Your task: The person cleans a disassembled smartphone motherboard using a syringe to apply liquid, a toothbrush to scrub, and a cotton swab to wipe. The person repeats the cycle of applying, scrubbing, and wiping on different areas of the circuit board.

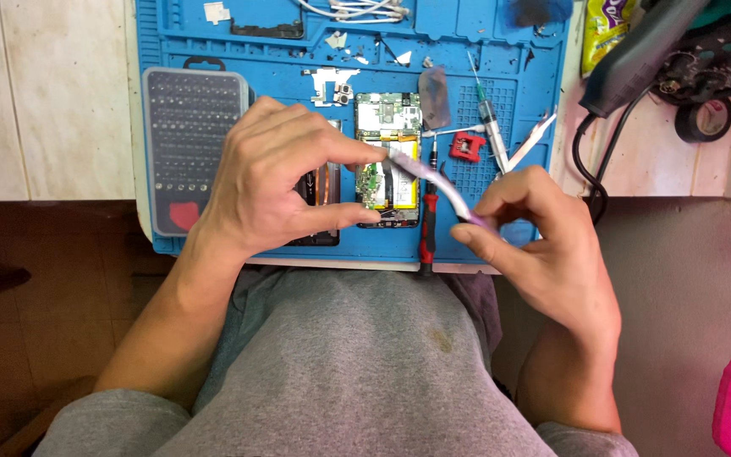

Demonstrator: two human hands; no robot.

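An opened phone point(389, 161) with its circuit board and yellow battery bared lies on a blue repair mat point(518, 101). My left hand point(272, 178) arches over the phone's left side, its index finger at the upper edge and its thumb at the lower edge. My right hand point(535, 237) pinches curved metal tweezers point(433, 179), whose tips reach the upper middle of the phone. A red-handled screwdriver point(427, 228) lies on the mat just right of the phone.
A grey screwdriver-bit case point(192, 135) sits at the mat's left. A syringe point(491, 118), a small red part point(468, 147), a grey pick point(435, 97) and white cables point(365, 10) lie further back. A black tool with cord point(636, 59) and tape roll point(704, 118) stand right.
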